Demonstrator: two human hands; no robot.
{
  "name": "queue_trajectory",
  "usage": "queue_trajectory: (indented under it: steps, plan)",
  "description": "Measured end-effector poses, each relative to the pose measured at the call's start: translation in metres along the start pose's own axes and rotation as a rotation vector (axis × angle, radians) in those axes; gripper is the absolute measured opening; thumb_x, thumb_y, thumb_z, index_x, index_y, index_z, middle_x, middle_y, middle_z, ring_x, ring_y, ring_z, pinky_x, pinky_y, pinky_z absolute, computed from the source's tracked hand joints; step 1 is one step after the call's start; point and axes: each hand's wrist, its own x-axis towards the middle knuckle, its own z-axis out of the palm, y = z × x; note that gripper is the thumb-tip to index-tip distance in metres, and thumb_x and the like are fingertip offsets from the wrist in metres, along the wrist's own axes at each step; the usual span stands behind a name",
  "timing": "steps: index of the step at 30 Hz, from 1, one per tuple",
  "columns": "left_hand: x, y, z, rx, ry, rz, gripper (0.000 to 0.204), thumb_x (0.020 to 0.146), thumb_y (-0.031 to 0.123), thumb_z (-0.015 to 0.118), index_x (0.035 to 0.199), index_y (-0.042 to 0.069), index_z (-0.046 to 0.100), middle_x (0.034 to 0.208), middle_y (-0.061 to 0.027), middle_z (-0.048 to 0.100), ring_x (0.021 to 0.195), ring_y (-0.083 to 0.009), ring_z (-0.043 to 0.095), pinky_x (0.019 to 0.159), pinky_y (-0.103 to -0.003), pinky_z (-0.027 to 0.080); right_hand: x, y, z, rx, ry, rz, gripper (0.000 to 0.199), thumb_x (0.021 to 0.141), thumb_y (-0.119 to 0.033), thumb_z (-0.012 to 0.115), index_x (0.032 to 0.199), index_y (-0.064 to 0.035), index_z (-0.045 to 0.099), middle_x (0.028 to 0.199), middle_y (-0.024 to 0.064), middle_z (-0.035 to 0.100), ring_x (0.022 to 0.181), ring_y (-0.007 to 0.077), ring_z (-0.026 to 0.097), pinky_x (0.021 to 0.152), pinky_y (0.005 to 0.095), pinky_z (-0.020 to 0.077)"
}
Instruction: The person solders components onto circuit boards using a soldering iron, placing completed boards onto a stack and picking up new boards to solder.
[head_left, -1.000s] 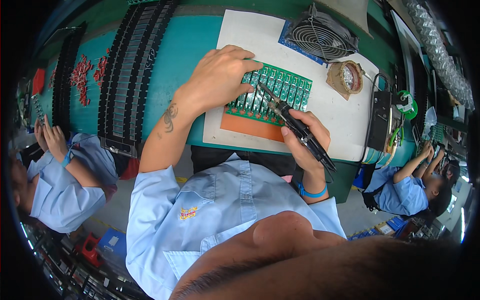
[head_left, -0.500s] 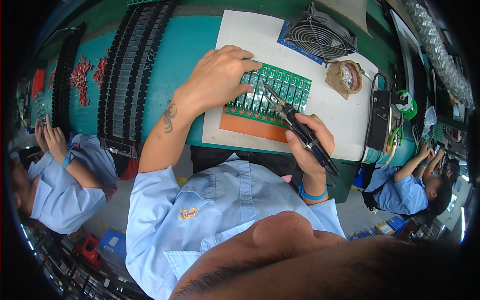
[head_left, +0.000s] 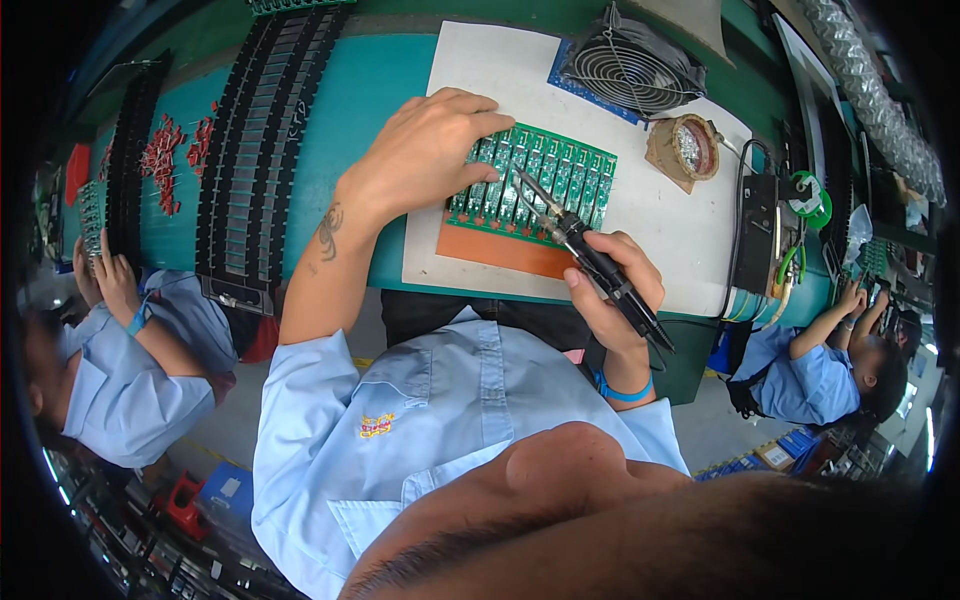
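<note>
A green circuit board panel (head_left: 560, 175) lies on an orange pad (head_left: 500, 250) on a white mat (head_left: 690, 230). My left hand (head_left: 425, 150) rests flat on the panel's left part, fingers spread over it and pressing it down. My right hand (head_left: 610, 285) grips a black soldering iron (head_left: 590, 255) like a pen. Its metal tip touches the panel near the middle, just right of my left fingertips.
A small wire-guarded fan (head_left: 632, 68) and a tip-cleaner holder (head_left: 688, 148) stand at the mat's far right. A black unit (head_left: 757, 232) with cables sits further right. Long black component trays (head_left: 250, 170) and red parts (head_left: 165, 150) lie left. Co-workers sit on the left (head_left: 120, 360) and right (head_left: 810, 370).
The soldering iron's tip has shifted slightly along the green panel. My left hand stays pressed on the panel.
</note>
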Motion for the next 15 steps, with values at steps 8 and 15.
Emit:
queue_trajectory:
  steps: [8, 15]
  plan:
    - [0.000, 0.001, -0.005, 0.035, -0.033, -0.036, 0.047, 0.076, 0.014, 0.089, 0.123, 0.011, 0.079, 0.133, -0.0047, 0.074, 0.125, -0.0269, 0.067, 0.108, -0.045, 0.051, 0.011, 0.001, 0.012, -0.009, -0.028, 0.052, 0.040, 0.077, 0.003, 0.081, 0.116, 0.0041, 0.071, 0.088, 0.0127, 0.070, 0.073, 0.0198, 0.061, 0.068, 0.0282, 0.0478]
    - [0.001, 0.005, -0.007, 0.051, -0.042, -0.054, 0.046, 0.076, 0.015, 0.090, 0.121, 0.011, 0.080, 0.132, -0.0044, 0.075, 0.126, -0.0255, 0.067, 0.109, -0.046, 0.051, 0.017, 0.004, 0.016, -0.005, -0.021, 0.087, 0.041, 0.076, 0.004, 0.080, 0.116, 0.0024, 0.074, 0.092, 0.0120, 0.072, 0.076, 0.0203, 0.063, 0.071, 0.0285, 0.0499]
